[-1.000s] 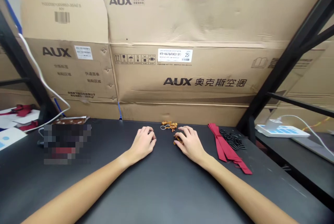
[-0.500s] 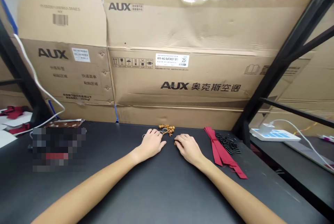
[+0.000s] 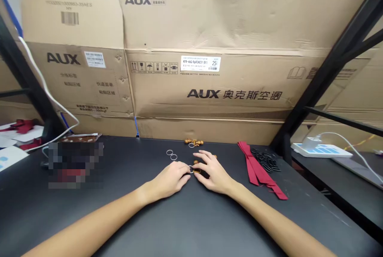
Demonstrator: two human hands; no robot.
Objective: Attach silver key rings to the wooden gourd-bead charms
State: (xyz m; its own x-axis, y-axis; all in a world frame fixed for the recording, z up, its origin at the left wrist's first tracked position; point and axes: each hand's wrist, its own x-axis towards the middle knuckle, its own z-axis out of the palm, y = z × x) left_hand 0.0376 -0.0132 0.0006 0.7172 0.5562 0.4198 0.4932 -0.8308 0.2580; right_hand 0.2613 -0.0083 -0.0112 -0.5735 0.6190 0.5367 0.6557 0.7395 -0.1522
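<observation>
My left hand [image 3: 170, 179] is closed, its fingertips pinching a silver key ring [image 3: 190, 169]. Facing it, my right hand [image 3: 212, 172] has its thumb and fingers curled round a small golden-brown beaded pendant [image 3: 196, 162], partly hidden by the fingers. The ring and the pendant's cord meet between the fingertips; whether they are joined I cannot tell. Behind the hands lies a little cluster of similar golden-brown pendants [image 3: 197, 143] with another ring [image 3: 191, 145] in front of it. Two loose silver rings [image 3: 171, 155] lie beyond my left hand.
Red fabric strips [image 3: 259, 171] and a pile of black clips or buckles [image 3: 267, 160] lie on the right of the dark table [image 3: 179, 225]. A blurred-out item [image 3: 73, 165] is at the left. Cardboard [image 3: 209, 85] stands along the back; a white power strip [image 3: 321, 150] is far right.
My left hand has drawn back from the pendant cluster, nearer to me, with a ring in its fingertips. My right hand has shifted slightly left. Two loose rings now show.
</observation>
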